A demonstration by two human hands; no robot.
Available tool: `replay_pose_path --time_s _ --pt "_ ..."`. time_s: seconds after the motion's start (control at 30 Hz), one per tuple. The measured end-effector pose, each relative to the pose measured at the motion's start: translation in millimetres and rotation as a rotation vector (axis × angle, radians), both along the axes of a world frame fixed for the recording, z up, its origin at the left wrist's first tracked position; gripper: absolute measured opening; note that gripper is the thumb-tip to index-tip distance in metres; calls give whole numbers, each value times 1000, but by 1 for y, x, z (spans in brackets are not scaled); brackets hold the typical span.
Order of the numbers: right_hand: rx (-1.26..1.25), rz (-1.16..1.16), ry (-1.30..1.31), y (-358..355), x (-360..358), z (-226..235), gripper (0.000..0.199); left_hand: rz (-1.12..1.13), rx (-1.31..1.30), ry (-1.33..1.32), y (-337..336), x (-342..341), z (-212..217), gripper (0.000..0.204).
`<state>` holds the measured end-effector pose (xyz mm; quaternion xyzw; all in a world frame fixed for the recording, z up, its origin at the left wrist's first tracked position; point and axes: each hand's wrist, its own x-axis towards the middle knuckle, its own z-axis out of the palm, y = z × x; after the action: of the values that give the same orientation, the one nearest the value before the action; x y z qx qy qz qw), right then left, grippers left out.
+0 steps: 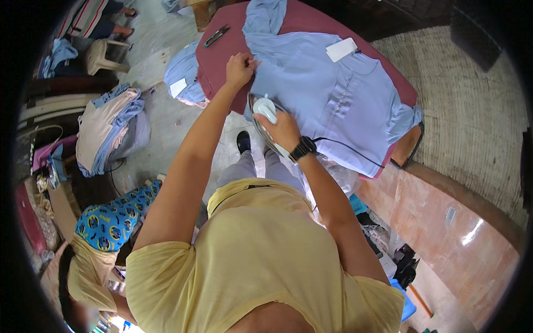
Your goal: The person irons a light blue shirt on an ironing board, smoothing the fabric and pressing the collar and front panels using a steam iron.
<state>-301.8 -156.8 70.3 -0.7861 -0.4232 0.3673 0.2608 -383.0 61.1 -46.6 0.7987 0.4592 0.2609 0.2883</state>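
Note:
A light blue shirt [311, 72] lies spread over the maroon-covered ironing board [222, 55]. My right hand [283, 132], with a black watch on its wrist, is wrapped round the handle of a white clothes iron [265, 109]. The iron is at the shirt's near edge; how its soleplate meets the cloth is partly hidden. Its black cord [347, 147] runs right across the shirt. Farther up, my left hand [240, 69] has its fingers bent and closed at the shirt's left edge, apparently pinching the cloth. A white tag [341, 50] lies by the collar.
Thread snips [216, 35] lie at the board's far left. Another blue garment [183, 72] hangs beside the board. Folded garments [108, 127] are stacked at left, near a beige plastic stool [107, 56]. A person [100, 250] is at lower left; a stone ledge [444, 222] runs along the right.

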Motion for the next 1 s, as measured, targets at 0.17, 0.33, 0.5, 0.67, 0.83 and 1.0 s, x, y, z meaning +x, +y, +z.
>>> replay_pose_path --time_s 0.17,0.33,0.5,0.67,0.83,1.0 --pt "-197 -60 -93 -61 57 58 64 88 178 -103 -42 -2 32 34" --pt "-284 -119 -357 -111 130 35 73 -484 252 -18 -127 33 44 42" --pt "-220 -35 -373 -106 146 23 69 -586 330 232 -141 49 20 52" --pt "-188 -53 -443 -83 134 23 63 -593 313 301 -138 46 22 54" --pt "-137 -244 -425 -160 172 14 63 -574 254 196 -138 49 19 53" --pt "39 -509 -262 -190 212 -4 60 -533 260 100 -167 88 39 52"
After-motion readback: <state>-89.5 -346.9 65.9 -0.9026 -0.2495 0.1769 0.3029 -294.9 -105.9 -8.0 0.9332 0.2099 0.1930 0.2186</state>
